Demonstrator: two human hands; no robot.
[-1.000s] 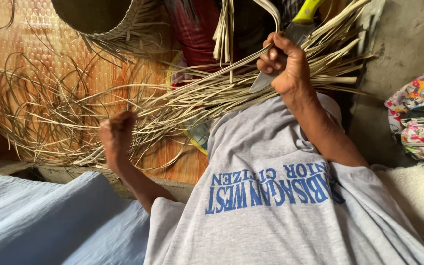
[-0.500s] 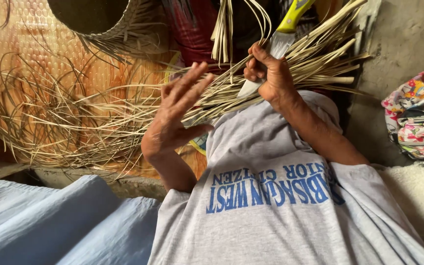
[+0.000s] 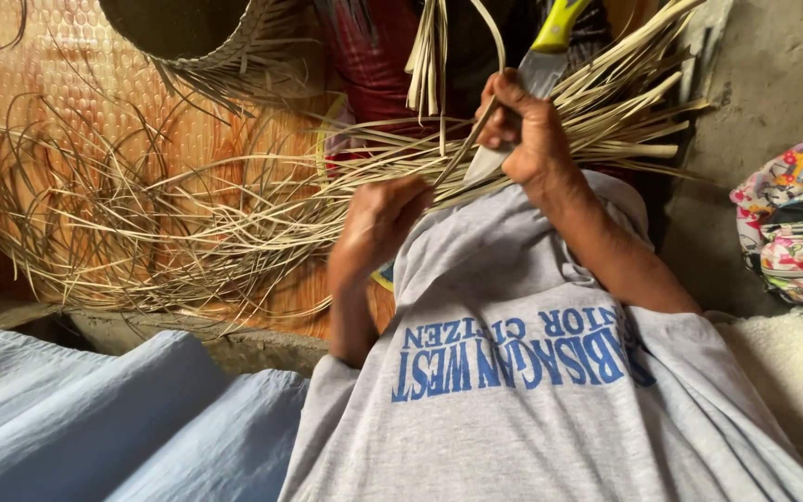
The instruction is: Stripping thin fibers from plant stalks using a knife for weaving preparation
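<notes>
The right hand (image 3: 531, 135) is clamped around a knife (image 3: 522, 98) with a yellow-green handle and a pale steel blade. The blade points down and to the left, and its edge lies against a thin strip (image 3: 462, 153) of pale dried leaf or cane. The left hand (image 3: 378, 223) is closed in a fist just below and to the left of the blade; it appears to pinch the near end of the same strip, though the exact contact is hidden by the fingers.

The strip belongs to a bundle of strips (image 3: 597, 121) lying across the person's lap, over the grey shirt (image 3: 531, 390). Loose, curled offcuts (image 3: 122, 223) spread far to the left over a woven mat (image 3: 66, 84). A woven basket (image 3: 197, 37) sits at the far left top. A flowered bag (image 3: 796, 223) lies at the right, against a grey wall.

Judgement on handling: 1 strip looks very light, thin and springy. It bends freely along its length but is likely to split along the grain or snap if kinked. The surface appears dry and smooth, so it may slide through a loose grip. The edges may be sharp. The sound place to hold it is close to the blade, pinched flat between thumb and finger, with the strip kept taut.
</notes>
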